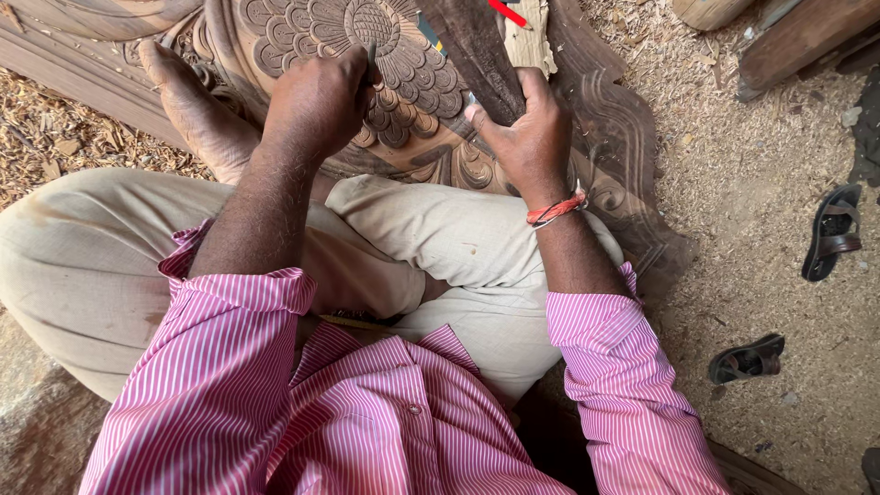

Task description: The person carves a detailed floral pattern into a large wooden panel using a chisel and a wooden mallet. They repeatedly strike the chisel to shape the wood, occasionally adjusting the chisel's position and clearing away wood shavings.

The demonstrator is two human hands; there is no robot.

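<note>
I sit cross-legged over a carved wooden panel (605,137) with a round flower pattern (321,27) cut into it. My left hand (316,101) is closed around a thin metal chisel (371,53), its tip set on the flower carving. My right hand (522,128), with a red thread at the wrist, grips a dark wooden mallet (477,55) that stands over the panel just right of the chisel. My bare foot (188,101) rests on the panel's left side.
Wood shavings (55,128) and sawdust cover the ground all round. Two dark sandals (832,234) (747,359) lie at the right. Wooden pieces (797,37) sit at the top right. A red pencil (507,13) lies on a wood scrap at the top.
</note>
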